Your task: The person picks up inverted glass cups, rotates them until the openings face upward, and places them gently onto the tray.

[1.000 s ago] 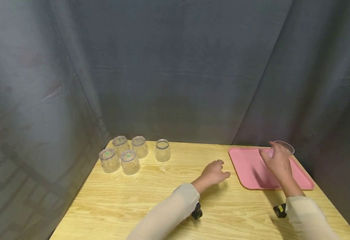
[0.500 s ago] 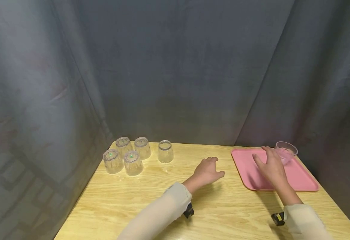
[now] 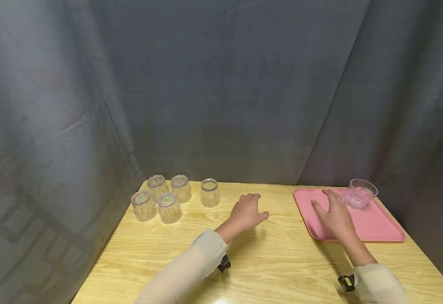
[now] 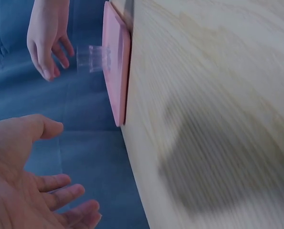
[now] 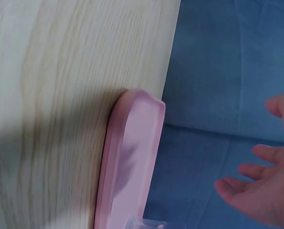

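Note:
My left hand (image 3: 244, 212) is held over the middle of the table, fingers spread and holding nothing. To the right, my right hand (image 3: 334, 217) hovers above the left part of a pink tray (image 3: 381, 230), its thumb and fingers apart and nothing between them. A clear glass (image 3: 360, 195) stands mouth up on the tray's back right part, just beyond the right hand. In the left wrist view the same glass (image 4: 90, 59) rises from the tray, with the right hand (image 4: 48, 36) close by. One separate clear glass (image 3: 210, 193) stands at the back of the table, left of centre.
Several clear faceted glasses stand upside down in a cluster at the back left, among them a front glass (image 3: 170, 209) with a small green mark on its base. The wooden table (image 3: 274, 261) reaches to a grey curtain (image 3: 221, 105) behind and at both sides.
My right hand has let go of the glass on the tray and drawn back to the left. My left hand has moved left, away from the tray.

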Tool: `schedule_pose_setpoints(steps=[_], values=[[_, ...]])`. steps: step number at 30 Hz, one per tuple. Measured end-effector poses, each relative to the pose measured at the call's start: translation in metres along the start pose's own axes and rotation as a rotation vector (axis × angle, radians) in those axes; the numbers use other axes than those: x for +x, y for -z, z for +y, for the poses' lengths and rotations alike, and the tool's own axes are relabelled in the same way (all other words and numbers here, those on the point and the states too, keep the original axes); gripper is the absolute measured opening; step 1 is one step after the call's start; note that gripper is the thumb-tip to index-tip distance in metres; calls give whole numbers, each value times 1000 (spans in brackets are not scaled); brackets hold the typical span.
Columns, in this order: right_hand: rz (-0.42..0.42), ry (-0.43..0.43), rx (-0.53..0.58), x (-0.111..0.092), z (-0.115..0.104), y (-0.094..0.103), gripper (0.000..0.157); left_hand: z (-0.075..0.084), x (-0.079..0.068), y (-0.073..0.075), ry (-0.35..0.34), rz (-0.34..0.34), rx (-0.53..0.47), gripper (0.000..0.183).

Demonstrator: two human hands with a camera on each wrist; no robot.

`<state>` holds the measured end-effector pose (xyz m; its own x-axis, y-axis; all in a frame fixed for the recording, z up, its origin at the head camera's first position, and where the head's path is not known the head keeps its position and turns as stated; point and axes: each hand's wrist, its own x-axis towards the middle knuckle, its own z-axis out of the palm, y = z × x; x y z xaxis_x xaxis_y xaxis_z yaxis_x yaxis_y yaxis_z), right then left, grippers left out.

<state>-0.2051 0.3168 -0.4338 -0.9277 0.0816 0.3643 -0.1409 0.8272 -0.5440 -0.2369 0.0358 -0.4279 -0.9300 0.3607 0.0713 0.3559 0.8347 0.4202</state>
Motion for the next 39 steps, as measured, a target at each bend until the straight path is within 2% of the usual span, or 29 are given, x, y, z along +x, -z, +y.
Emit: schedule_pose_setpoints(steps=[8,16,21,34,39], values=[[-47,-16,9,-6,-8,-7,65,-15,-5,13,16,35,-11,63],[-80,-22,13,-12,-17,-15,65,-35,-8,20,30,62,-15,64],[-75,2,20,-14,-21,-21,64,-45,-8,24,38,95,-8,64],[-90,22,41,-20,-33,-29,62,-64,-11,38,78,107,-6,66],[-102,32,43,-20,-35,-33,62,-71,-11,43,89,131,5,65]])
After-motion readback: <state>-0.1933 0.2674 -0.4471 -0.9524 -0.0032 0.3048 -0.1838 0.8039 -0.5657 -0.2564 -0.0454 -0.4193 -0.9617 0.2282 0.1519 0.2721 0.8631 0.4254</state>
